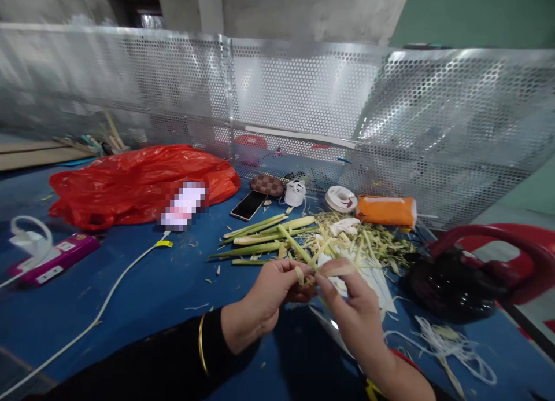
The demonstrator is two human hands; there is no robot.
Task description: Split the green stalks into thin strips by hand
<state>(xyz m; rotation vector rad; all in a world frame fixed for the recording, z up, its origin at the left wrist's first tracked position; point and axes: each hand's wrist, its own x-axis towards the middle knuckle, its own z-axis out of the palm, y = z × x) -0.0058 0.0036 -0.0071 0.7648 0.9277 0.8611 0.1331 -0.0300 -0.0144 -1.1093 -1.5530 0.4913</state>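
Green strip (pixel 295 246) pinched between hands (pixel 266 291) held close together, forearms (pixel 147 354) angled inward, exact grip unclear

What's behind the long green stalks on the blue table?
Beyond the long green stalks: a flat black phone, a brown checkered case, a small white corded cylinder, then perforated metal panels. Whatever lies directly under the stalks is covered.

Plain black sleeves (pixel 143 357), slim gold bangle (pixel 200 342), round and smooth
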